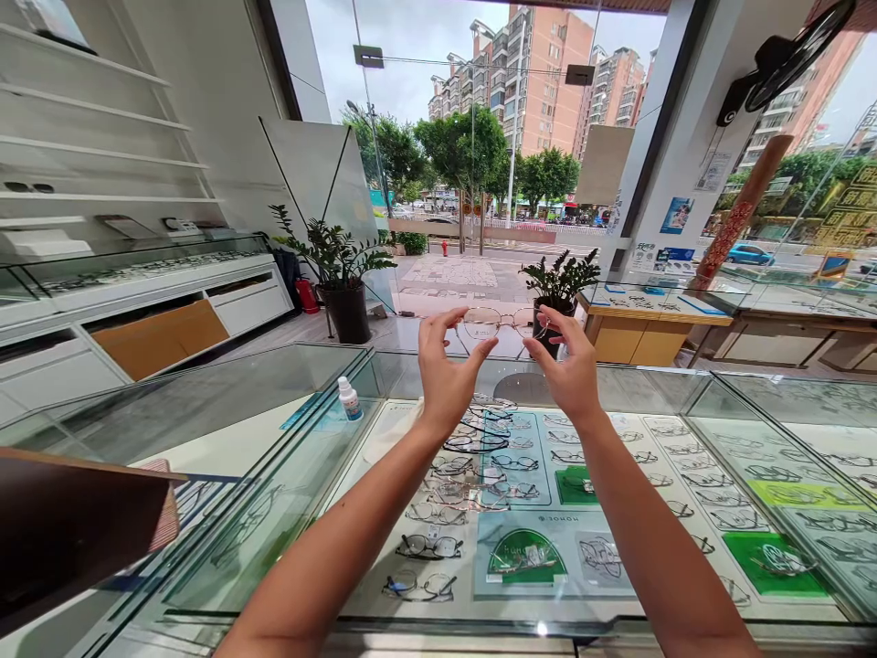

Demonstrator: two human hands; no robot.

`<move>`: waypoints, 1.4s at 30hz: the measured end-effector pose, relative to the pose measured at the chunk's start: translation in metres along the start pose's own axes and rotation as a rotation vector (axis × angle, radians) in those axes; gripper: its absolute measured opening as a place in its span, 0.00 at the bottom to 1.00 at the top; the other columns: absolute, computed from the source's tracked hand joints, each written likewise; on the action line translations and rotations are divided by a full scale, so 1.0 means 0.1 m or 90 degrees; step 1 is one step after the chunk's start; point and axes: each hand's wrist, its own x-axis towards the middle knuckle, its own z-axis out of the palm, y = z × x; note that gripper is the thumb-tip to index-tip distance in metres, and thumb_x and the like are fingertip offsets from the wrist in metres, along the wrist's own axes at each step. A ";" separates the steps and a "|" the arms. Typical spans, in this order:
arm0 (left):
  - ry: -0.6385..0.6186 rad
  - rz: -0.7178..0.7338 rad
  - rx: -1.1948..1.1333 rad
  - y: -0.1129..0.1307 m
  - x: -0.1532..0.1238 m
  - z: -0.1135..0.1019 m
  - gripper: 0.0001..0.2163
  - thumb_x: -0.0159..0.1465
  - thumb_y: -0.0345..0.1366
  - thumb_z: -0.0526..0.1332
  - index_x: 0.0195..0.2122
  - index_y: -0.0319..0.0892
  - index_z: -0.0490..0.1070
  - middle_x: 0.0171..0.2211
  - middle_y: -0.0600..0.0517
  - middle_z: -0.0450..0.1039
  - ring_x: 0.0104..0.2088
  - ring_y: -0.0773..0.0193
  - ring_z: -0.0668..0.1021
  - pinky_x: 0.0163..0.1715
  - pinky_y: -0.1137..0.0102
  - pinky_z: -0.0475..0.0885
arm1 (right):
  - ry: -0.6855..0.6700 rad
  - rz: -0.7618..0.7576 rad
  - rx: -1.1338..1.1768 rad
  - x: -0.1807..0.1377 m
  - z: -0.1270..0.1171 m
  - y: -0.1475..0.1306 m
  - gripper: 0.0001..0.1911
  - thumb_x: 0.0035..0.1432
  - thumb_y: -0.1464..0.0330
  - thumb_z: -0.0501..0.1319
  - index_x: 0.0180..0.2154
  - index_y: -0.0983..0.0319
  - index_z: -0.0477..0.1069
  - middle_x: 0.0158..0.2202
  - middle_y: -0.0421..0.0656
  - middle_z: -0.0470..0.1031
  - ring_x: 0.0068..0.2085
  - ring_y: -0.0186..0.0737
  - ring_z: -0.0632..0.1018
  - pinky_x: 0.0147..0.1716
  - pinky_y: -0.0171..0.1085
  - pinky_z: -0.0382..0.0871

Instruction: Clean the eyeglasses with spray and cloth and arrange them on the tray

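A thin-rimmed pair of eyeglasses [503,322] is held up in front of me, above the far side of the glass display case [493,621]. My left hand [449,370] pinches its left side between thumb and fingers. On the other side, my right hand [567,366] grips the right end the same way. Faint lettering shows on the left lens. Below my hands, several more glasses lie in rows in and on the case, among them a dark-framed pair [429,546] near the front.
A small white bottle [349,399] stands on the glass at left. A brown panel or box [82,521] juts in at lower left. Beyond the case are two potted plants [346,306], glass doors, a wooden cabinet [644,334] and a wall fan [787,59].
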 end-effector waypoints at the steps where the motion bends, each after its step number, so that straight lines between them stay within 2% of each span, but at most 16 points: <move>1: 0.002 0.001 0.000 0.00 0.00 0.00 0.23 0.62 0.43 0.77 0.57 0.50 0.76 0.54 0.47 0.76 0.54 0.54 0.77 0.48 0.61 0.72 | -0.001 0.000 0.001 0.00 0.00 0.00 0.25 0.69 0.57 0.70 0.65 0.49 0.74 0.59 0.49 0.80 0.59 0.53 0.81 0.49 0.51 0.79; 9: -0.014 -0.048 -0.009 -0.07 0.00 0.02 0.24 0.61 0.45 0.78 0.57 0.52 0.78 0.55 0.47 0.78 0.53 0.52 0.78 0.51 0.57 0.71 | 0.006 0.005 -0.021 0.00 -0.01 -0.01 0.25 0.68 0.55 0.70 0.64 0.51 0.75 0.58 0.49 0.80 0.57 0.53 0.81 0.51 0.51 0.77; 12: -0.018 -0.050 -0.023 -0.10 0.01 0.03 0.24 0.61 0.45 0.78 0.57 0.52 0.78 0.55 0.47 0.78 0.53 0.52 0.79 0.49 0.58 0.72 | 0.010 -0.004 -0.031 0.00 -0.01 -0.03 0.25 0.69 0.56 0.70 0.64 0.51 0.74 0.58 0.49 0.81 0.57 0.53 0.81 0.50 0.52 0.78; 16: -0.028 0.025 -0.070 -0.18 0.07 0.01 0.25 0.62 0.46 0.77 0.59 0.53 0.76 0.56 0.47 0.77 0.55 0.54 0.78 0.47 0.61 0.74 | 0.040 -0.089 -0.070 -0.02 -0.02 -0.15 0.25 0.70 0.59 0.68 0.65 0.51 0.73 0.61 0.50 0.79 0.61 0.55 0.79 0.57 0.57 0.76; 19: 0.003 0.113 -0.092 -0.24 0.14 -0.02 0.25 0.62 0.45 0.77 0.60 0.53 0.75 0.57 0.47 0.75 0.58 0.55 0.77 0.48 0.62 0.76 | 0.072 -0.125 -0.063 -0.03 -0.03 -0.25 0.27 0.69 0.60 0.67 0.67 0.50 0.71 0.64 0.49 0.76 0.65 0.56 0.76 0.60 0.59 0.75; 23: 0.040 0.179 -0.088 -0.27 0.19 -0.04 0.26 0.62 0.43 0.78 0.60 0.54 0.76 0.57 0.48 0.75 0.59 0.56 0.76 0.47 0.64 0.77 | 0.152 0.000 0.050 -0.01 -0.06 -0.25 0.20 0.71 0.56 0.64 0.60 0.55 0.77 0.59 0.51 0.80 0.60 0.54 0.80 0.57 0.55 0.77; 28: 0.028 0.199 -0.092 -0.24 0.16 -0.03 0.27 0.62 0.42 0.78 0.62 0.56 0.75 0.57 0.49 0.75 0.58 0.56 0.77 0.47 0.64 0.78 | 0.128 0.141 0.136 0.03 -0.09 -0.20 0.19 0.70 0.51 0.65 0.48 0.58 0.84 0.52 0.50 0.86 0.55 0.51 0.84 0.58 0.53 0.76; 35: 0.010 0.169 -0.101 -0.27 0.15 -0.01 0.28 0.62 0.43 0.78 0.62 0.57 0.75 0.58 0.49 0.75 0.58 0.56 0.77 0.48 0.64 0.78 | 0.092 0.198 0.237 0.04 -0.08 -0.22 0.22 0.66 0.48 0.68 0.47 0.58 0.86 0.50 0.48 0.88 0.54 0.51 0.86 0.60 0.53 0.78; 42: -0.022 0.109 -0.114 -0.30 0.14 0.00 0.27 0.62 0.44 0.77 0.62 0.56 0.75 0.59 0.48 0.76 0.59 0.54 0.78 0.51 0.61 0.77 | 0.061 0.195 0.312 0.04 -0.06 -0.27 0.20 0.69 0.49 0.67 0.47 0.58 0.86 0.49 0.48 0.88 0.51 0.49 0.86 0.59 0.54 0.79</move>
